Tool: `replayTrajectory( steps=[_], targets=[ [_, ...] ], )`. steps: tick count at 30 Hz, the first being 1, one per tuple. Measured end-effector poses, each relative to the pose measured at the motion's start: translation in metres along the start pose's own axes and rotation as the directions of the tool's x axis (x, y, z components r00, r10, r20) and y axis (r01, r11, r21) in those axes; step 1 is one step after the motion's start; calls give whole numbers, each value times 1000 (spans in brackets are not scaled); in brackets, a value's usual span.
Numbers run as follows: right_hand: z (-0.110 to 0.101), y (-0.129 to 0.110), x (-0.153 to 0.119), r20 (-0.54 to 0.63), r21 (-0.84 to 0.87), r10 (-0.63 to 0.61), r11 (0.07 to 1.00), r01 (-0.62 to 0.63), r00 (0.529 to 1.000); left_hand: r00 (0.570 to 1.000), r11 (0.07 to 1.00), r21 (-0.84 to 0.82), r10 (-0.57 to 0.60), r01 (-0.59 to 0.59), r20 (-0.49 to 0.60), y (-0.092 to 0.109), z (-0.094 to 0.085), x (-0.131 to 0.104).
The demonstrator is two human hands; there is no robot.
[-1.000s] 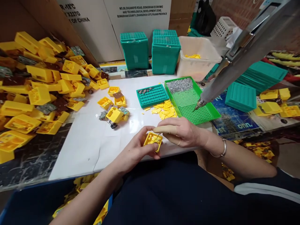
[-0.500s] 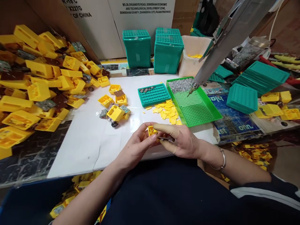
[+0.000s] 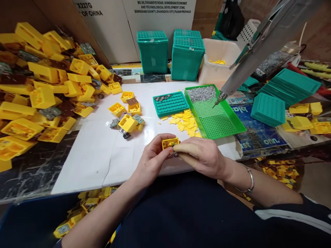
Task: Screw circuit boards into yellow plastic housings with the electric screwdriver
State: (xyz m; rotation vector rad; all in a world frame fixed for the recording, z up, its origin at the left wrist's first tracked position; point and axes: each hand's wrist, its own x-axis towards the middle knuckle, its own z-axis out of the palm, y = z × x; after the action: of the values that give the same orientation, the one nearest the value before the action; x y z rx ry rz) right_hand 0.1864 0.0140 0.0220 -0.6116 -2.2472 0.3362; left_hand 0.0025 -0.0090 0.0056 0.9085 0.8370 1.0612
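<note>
My left hand (image 3: 152, 156) is closed around a small yellow plastic housing (image 3: 169, 142), held with its hollow side up above the front edge of the white work surface. My right hand (image 3: 200, 153), with pale covers on some fingers, pinches at the near right side of the housing. A small dark part shows at those fingertips; the fingers hide most of it, so I cannot tell its kind. Beyond the hands lie loose flat yellow pieces (image 3: 184, 121). Further left, several yellow housings (image 3: 128, 123) with circuit boards and wires rest on the white surface.
A green tray (image 3: 236, 125) of screws stands right of centre, beneath a hanging electric screwdriver (image 3: 232, 82). Left of it sits a teal tray (image 3: 172, 105) with small round parts. A large heap of yellow housings (image 3: 43, 75) fills the left. Teal tray stacks (image 3: 152, 51) stand behind.
The yellow housing has turned so its hollow inside faces me more. My right fingers have shifted to its near right side, and the brown board seen there before is now mostly hidden.
</note>
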Motion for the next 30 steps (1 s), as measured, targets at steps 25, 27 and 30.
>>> replayTrajectory(
  steps=[25, 27, 30],
  targets=[
    [7, 1, 8, -26, -19, 251, 968, -252, 968, 991, 1000, 20, 0, -3, 135, -4, -10, -2],
    [4, 3, 9, -9, 14, 306, 952, -305, 952, 988, 993, 114, 15, -32, 153, -2, -11, -4],
    [4, 5, 10, 39, 104, 354, 929, -356, 935, 987, 981, 189, 14, -44, 157, -1, -11, -4]
  ],
)
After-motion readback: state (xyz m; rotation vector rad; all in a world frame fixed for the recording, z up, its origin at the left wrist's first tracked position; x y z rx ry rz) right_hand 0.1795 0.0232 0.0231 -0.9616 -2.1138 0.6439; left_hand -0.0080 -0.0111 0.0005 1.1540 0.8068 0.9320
